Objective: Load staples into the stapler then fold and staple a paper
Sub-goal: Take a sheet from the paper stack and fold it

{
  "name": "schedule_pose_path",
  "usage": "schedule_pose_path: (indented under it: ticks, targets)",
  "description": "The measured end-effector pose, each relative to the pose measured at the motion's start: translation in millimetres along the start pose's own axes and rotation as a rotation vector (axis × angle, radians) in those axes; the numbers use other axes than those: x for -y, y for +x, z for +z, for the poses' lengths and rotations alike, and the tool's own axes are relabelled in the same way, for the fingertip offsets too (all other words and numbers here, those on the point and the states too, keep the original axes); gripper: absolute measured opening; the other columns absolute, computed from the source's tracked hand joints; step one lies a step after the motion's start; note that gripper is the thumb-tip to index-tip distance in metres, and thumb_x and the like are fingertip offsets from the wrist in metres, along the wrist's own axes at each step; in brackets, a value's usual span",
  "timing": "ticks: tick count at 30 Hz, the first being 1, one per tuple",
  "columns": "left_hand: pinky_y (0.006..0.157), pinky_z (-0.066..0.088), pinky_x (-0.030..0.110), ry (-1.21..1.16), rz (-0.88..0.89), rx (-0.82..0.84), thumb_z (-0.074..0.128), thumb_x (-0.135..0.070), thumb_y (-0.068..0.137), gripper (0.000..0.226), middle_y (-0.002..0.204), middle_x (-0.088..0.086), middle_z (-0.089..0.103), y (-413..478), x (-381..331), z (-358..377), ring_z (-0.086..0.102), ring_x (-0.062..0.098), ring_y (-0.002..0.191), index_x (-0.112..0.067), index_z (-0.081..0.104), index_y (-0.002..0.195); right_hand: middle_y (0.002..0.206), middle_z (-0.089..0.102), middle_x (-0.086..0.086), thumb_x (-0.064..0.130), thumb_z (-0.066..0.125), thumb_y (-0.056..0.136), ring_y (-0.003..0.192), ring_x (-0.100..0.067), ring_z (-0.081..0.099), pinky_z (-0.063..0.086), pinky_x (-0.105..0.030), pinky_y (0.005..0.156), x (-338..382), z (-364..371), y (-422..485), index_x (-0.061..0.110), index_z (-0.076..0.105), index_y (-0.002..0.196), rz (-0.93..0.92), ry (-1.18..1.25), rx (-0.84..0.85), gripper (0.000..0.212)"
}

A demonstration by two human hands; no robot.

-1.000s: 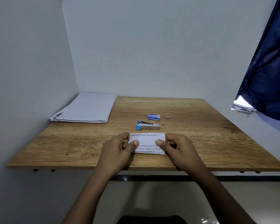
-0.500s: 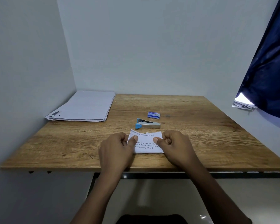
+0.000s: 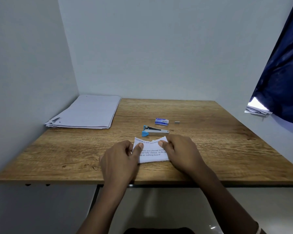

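A small folded white paper [image 3: 151,152] with printed text lies on the wooden table [image 3: 210,149] near its front edge. My left hand [image 3: 120,159] pinches its left side with thumb and fingers. My right hand [image 3: 181,151] pinches its right side, and the upper right corner is lifted and bent. Just behind the paper lies a small stapler [image 3: 155,131], silver with a blue end, on its side. A blue staple box [image 3: 161,121] sits behind it, with a short strip of staples [image 3: 177,122] to its right.
A stack of white sheets [image 3: 86,112] covers the table's back left corner against the wall. A dark blue curtain [image 3: 281,78] hangs at the right over more papers [image 3: 257,108] on a ledge. Walls close the table in at the left and back.
Both hands have drawn closer together on the paper, and its top edge has risen and buckled. The camera view has tilted slightly. Stapler and box have not moved.
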State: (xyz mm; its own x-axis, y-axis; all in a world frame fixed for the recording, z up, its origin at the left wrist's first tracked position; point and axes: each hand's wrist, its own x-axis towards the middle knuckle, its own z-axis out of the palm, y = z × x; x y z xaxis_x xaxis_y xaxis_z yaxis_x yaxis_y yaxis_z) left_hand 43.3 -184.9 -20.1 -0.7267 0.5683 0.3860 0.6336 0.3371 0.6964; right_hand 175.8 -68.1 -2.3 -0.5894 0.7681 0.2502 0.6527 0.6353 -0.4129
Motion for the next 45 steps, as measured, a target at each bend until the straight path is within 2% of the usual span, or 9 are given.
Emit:
schedule_pose_path:
  ticks: [5,10,14,18,21,26,31,38,45]
  targets:
    - [0.061,0.028,0.034,0.067,0.004,0.023,0.060,-0.055,0.090,0.050,0.052,-0.005,0.052,5.7,3.4,0.5,0.055,0.018,0.060,-0.014,0.058,0.061,0.063,0.040,0.012,0.036,0.047,0.105,0.060,-0.007,0.039,0.022,-0.024,0.053,-0.9,-1.4,5.1,0.030,0.032,0.063,-0.041,0.024,0.015,0.045]
    - [0.063,0.032,0.035,0.183,0.024,0.062,0.052,-0.058,0.093,0.053,0.051,-0.007,0.048,10.3,3.7,4.1,0.055,0.021,0.061,-0.018,0.055,0.059,0.086,0.060,0.005,0.038,0.039,0.108,0.076,-0.012,0.046,0.027,-0.025,0.055,5.9,-1.2,12.5,0.022,0.048,0.086,-0.060,-0.075,0.041,0.029]
    - [0.071,0.033,0.037,0.314,0.038,0.057,0.041,-0.059,0.097,0.053,0.053,-0.008,0.046,9.6,3.0,8.8,0.049,0.017,0.060,-0.023,0.047,0.059,0.101,0.070,-0.004,0.042,0.040,0.106,0.079,-0.015,0.048,0.027,-0.027,0.055,5.6,4.6,17.8,0.017,0.063,0.097,-0.049,-0.136,-0.002,0.036]
    - [0.080,0.032,0.039,0.465,0.026,0.064,0.030,-0.060,0.099,0.052,0.071,-0.004,0.067,7.5,-0.5,11.3,0.063,0.020,0.075,-0.026,0.061,0.077,0.097,0.071,-0.002,0.045,0.042,0.104,0.078,-0.016,0.052,0.026,-0.028,0.054,1.4,12.0,18.2,0.019,0.066,0.096,0.001,-0.133,-0.046,0.036]
    - [0.078,0.030,0.038,0.525,0.009,0.067,0.028,-0.060,0.099,0.054,0.074,-0.004,0.069,7.0,-1.6,12.9,0.060,0.019,0.071,-0.025,0.064,0.080,0.096,0.071,0.000,0.049,0.043,0.103,0.085,-0.018,0.062,0.035,-0.031,0.060,1.0,16.0,16.6,0.022,0.068,0.099,0.025,-0.145,-0.076,0.037]
    - [0.075,0.022,0.037,0.568,-0.026,0.043,0.029,-0.061,0.098,0.055,0.072,-0.004,0.069,3.2,-3.6,14.9,0.062,0.017,0.071,-0.025,0.067,0.080,0.101,0.068,0.002,0.060,0.045,0.098,0.094,-0.024,0.065,0.033,-0.032,0.064,-0.6,18.3,8.2,0.024,0.058,0.102,0.100,-0.206,-0.141,0.039]
    - [0.078,0.027,0.038,0.599,-0.055,0.075,0.031,-0.064,0.097,0.053,0.080,-0.006,0.072,1.5,-7.4,14.5,0.067,0.018,0.080,-0.026,0.068,0.089,0.110,0.068,0.000,0.067,0.041,0.096,0.101,-0.027,0.066,0.036,-0.033,0.068,-1.8,17.8,9.2,0.022,0.055,0.116,0.151,-0.255,-0.114,0.051]
    - [0.080,0.034,0.040,0.516,0.003,0.094,0.043,-0.061,0.095,0.041,0.115,-0.004,0.064,2.7,-7.7,8.5,0.068,0.026,0.099,-0.030,0.043,0.122,0.116,0.069,-0.001,0.065,0.040,0.097,0.104,-0.026,0.065,0.038,-0.035,0.070,2.3,20.0,11.5,0.022,0.046,0.131,0.150,-0.281,-0.107,0.055]
    - [0.086,0.039,0.038,0.305,-0.087,0.228,0.061,-0.068,0.082,0.037,0.103,-0.005,0.054,14.4,2.5,-9.3,0.063,0.021,0.097,-0.033,0.055,0.092,0.117,0.069,0.002,0.059,0.045,0.098,0.107,-0.025,0.061,0.044,-0.041,0.084,-0.1,17.9,13.1,0.026,0.052,0.117,0.080,-0.227,-0.084,0.039]
